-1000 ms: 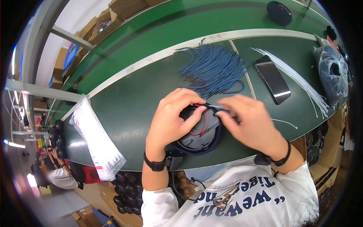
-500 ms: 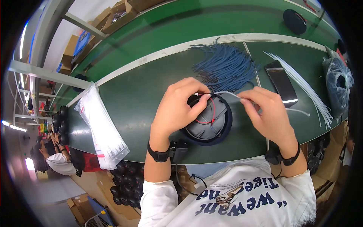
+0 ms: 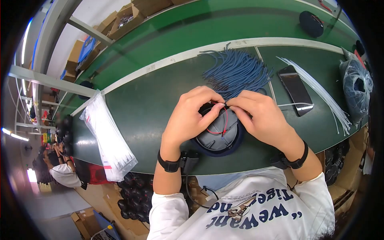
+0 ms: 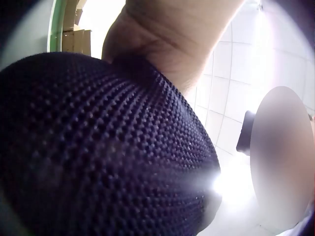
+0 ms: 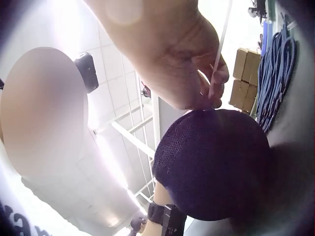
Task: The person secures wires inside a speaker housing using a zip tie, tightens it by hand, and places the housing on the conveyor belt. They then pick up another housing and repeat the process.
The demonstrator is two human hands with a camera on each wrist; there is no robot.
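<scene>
A round part with a grey inner face [image 3: 219,138], a dark fabric rim and a red wire stands tilted between the hands in the head view. My left hand [image 3: 193,114] grips its upper left rim, thumb inside. At the top edge, my right hand [image 3: 262,118] pinches a thin white tie [image 5: 222,44] against the rim, close to the left fingertips. Both wrist views show the mesh-covered outside of the part [image 4: 108,147], [image 5: 214,164]. Palms hide the exact pinch point.
Blue cords [image 3: 238,72] lie beyond the hands. To the right are a phone [image 3: 295,89], white ties [image 3: 320,94] and a plastic-wrapped bundle [image 3: 356,86]. A bag of white strips [image 3: 108,138] lies left. Another person [image 3: 64,174] is at far left.
The right hand moved out along the white tie, then came back left to the rim beside the left fingers. The left hand keeps its grip; the view has shifted somewhat.
</scene>
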